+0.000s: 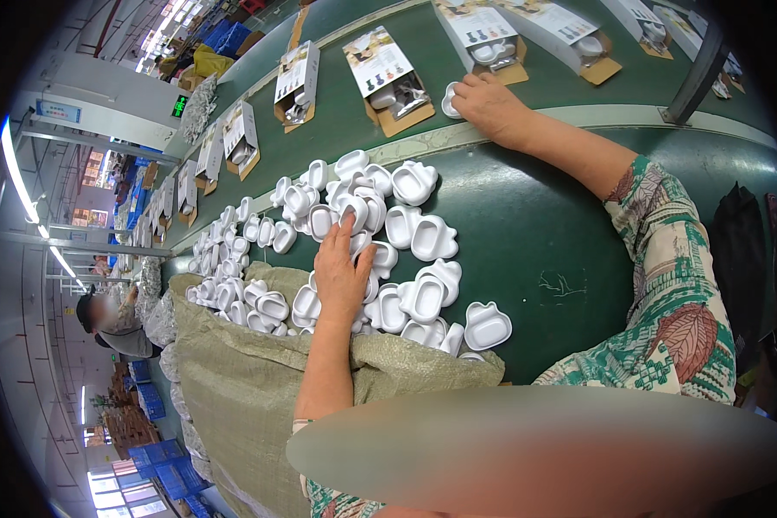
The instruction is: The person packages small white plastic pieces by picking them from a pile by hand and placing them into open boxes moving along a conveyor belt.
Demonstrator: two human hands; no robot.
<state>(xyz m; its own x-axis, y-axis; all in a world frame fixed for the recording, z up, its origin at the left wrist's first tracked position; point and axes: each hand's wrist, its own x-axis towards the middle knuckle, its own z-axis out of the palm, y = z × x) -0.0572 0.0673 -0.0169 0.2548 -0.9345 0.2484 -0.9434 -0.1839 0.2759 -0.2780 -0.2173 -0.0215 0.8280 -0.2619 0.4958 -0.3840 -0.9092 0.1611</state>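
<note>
At one o'clock, the right hand (494, 109) pinches a white dish (449, 101); near centre, toward nine, the left hand (340, 276) spreads over piled white dishes (428, 298).

Shows plain white on the eared dishes (488, 326), against dark green on the tabletop (570, 233), marked with thin pale lines (563, 283), and off-white on the strip (613, 116). Mixes white with small multicoloured pictures and dark printed shapes on the boxes (378, 62), then turns cardboard brown on their flaps (411, 122). Runs to dull olive on the woven sack (242, 371), and to cream with green patches and large reddish-brown leaves on the right sleeve (682, 302)
</note>
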